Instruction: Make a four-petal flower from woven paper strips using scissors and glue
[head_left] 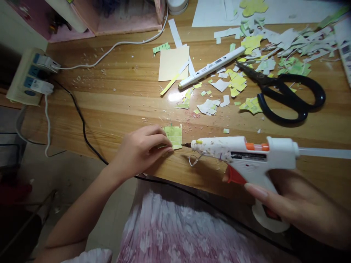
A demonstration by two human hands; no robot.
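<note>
My right hand (pixel 285 201) is wrapped round the handle of a white hot glue gun (pixel 236 149), with a finger at its red trigger (pixel 235 175). A clear glue stick (pixel 323 152) juts from the gun's back end. The gun's nozzle points left, at the right edge of a small woven square of light green paper strips (pixel 174 137). My left hand (pixel 149 148) rests on the table at the square's left side, fingers bent and pinched on its edge. Its fingertips partly cover the square.
Black-handled scissors (pixel 285 91), a white marker (pixel 211 67) and a cream paper square (pixel 172 64) lie beyond my hands. Green, yellow and white paper scraps (pixel 296 44) are strewn at right. A power strip (pixel 30 76) with plugs and cords stands left; a black cord (pixel 79 113) crosses the table's front edge.
</note>
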